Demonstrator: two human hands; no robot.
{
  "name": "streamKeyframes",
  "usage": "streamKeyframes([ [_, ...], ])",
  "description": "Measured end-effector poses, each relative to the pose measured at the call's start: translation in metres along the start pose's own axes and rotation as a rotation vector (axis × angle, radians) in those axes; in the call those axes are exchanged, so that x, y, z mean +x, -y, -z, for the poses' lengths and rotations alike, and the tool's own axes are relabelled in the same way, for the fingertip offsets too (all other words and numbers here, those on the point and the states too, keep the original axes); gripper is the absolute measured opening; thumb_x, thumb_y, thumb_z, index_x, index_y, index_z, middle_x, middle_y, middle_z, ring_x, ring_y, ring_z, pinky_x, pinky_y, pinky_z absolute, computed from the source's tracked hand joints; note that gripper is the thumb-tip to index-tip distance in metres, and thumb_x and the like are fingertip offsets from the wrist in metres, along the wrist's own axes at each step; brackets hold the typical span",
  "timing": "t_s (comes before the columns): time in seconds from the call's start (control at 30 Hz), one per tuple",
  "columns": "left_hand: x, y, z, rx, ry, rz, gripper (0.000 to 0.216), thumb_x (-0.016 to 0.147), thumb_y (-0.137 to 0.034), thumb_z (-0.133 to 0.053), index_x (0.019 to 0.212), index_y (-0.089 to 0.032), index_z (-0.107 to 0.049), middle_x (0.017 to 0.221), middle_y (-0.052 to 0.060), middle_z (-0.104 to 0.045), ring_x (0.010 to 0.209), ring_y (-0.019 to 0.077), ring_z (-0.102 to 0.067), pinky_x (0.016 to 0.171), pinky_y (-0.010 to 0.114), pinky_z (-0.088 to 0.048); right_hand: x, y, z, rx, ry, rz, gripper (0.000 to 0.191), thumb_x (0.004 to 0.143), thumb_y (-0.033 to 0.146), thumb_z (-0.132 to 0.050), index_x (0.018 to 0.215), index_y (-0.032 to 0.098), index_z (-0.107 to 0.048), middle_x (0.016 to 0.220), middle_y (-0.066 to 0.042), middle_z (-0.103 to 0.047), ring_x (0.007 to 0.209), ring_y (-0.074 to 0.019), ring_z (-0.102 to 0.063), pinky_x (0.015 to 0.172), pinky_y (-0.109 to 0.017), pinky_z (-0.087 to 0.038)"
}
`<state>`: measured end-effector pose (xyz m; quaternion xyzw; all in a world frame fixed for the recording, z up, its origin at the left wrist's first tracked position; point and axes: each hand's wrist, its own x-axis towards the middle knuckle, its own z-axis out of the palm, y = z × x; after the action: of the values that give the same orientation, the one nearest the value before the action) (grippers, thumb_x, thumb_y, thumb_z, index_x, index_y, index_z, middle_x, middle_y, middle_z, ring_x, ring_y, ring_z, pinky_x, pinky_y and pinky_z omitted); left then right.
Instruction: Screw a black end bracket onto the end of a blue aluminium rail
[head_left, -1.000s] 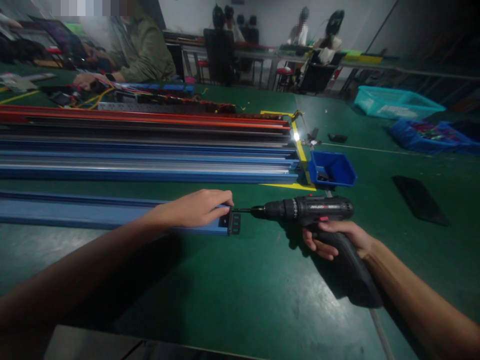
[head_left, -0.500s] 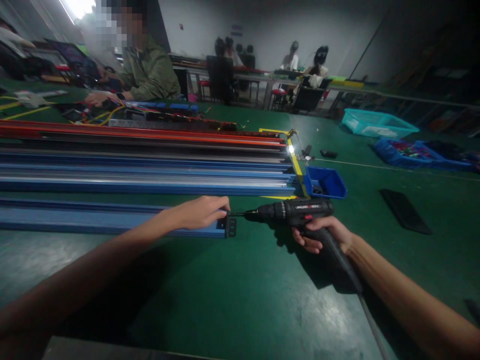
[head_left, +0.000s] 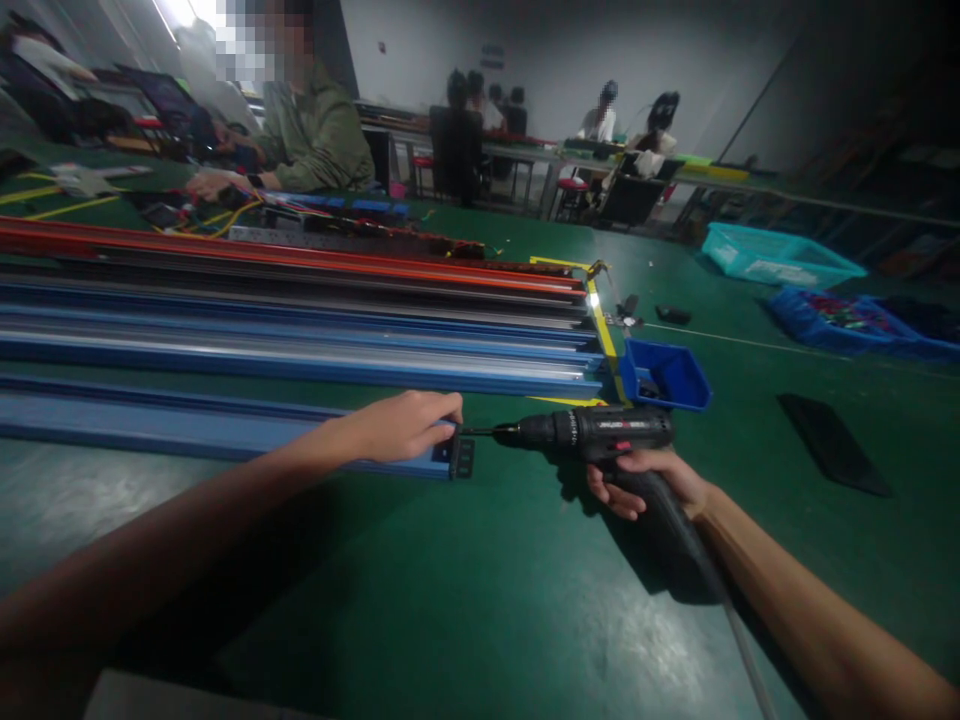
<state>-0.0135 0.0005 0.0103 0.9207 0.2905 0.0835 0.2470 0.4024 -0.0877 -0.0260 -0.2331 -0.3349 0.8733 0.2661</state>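
My right hand (head_left: pixel 645 485) is wrapped round the handle of a black corded power drill (head_left: pixel 615 430). Its long thin bit (head_left: pixel 481 432) points left and meets the black end cap (head_left: pixel 462 456) of a blue metal profile (head_left: pixel 187 418). My left hand (head_left: pixel 409 425) lies over that end of the profile, fingers bent and closed on it beside the cap. The fingertips are close to the bit's tip, and whether they pinch a screw there is hidden.
Several blue, black and orange profiles (head_left: pixel 300 345) lie behind. A small blue bin (head_left: pixel 686 385), a dark flat piece (head_left: pixel 831 440), a turquoise basket (head_left: pixel 780 270) and blue trays (head_left: pixel 832 320) stand on the right. Across the green table (head_left: pixel 480 620), a co-worker (head_left: pixel 322 130) sits by wiring.
The camera view has turned slightly, so the background sits further right. Both hands, the drill and the end cap keep nearly the same positions relative to each other.
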Motion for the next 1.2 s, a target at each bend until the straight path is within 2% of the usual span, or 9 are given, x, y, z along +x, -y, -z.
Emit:
streamKeyframes([
  [0.3, -0.0003, 0.0002, 0.001, -0.027, 0.007, -0.001, 0.023, 0.11, -0.036, -0.047, 0.108, -0.021, -0.064, 0.1, 0.006, -0.072, 0.091, 0.0223, -0.068, 0.083, 0.034, -0.047, -0.0024, -0.0009, 0.0032, 0.002, -0.014, -0.044, 0.033, 0.103, 0.034, -0.075, 0.11, 0.003, -0.082, 0.094, -0.013, -0.079, 0.052, -0.0035, -0.053, 0.059, -0.018, -0.058],
  [0.87, 0.0004, 0.0017, -0.0006, -0.011, -0.007, -0.021, 0.024, 0.11, -0.036, -0.047, 0.105, -0.02, -0.065, 0.099, 0.006, -0.071, 0.088, 0.0211, -0.066, 0.081, 0.032, -0.046, -0.0017, 0.0021, -0.0055, -0.024, -0.074, -0.049, 0.03, 0.098, 0.033, -0.078, 0.102, 0.004, -0.083, 0.085, -0.008, -0.074, 0.049, -0.0033, -0.048, 0.054, -0.017, -0.055],
  [1.2, 0.0, 0.0019, -0.0001, -0.018, -0.015, -0.028, 0.023, 0.11, -0.034, -0.048, 0.106, -0.02, -0.066, 0.101, 0.006, -0.072, 0.09, 0.0212, -0.067, 0.083, 0.032, -0.047, -0.0024, 0.0023, -0.0042, -0.024, -0.091, -0.065, 0.033, 0.098, 0.035, -0.079, 0.104, 0.003, -0.084, 0.086, -0.01, -0.074, 0.049, -0.0039, -0.048, 0.054, -0.018, -0.054],
])
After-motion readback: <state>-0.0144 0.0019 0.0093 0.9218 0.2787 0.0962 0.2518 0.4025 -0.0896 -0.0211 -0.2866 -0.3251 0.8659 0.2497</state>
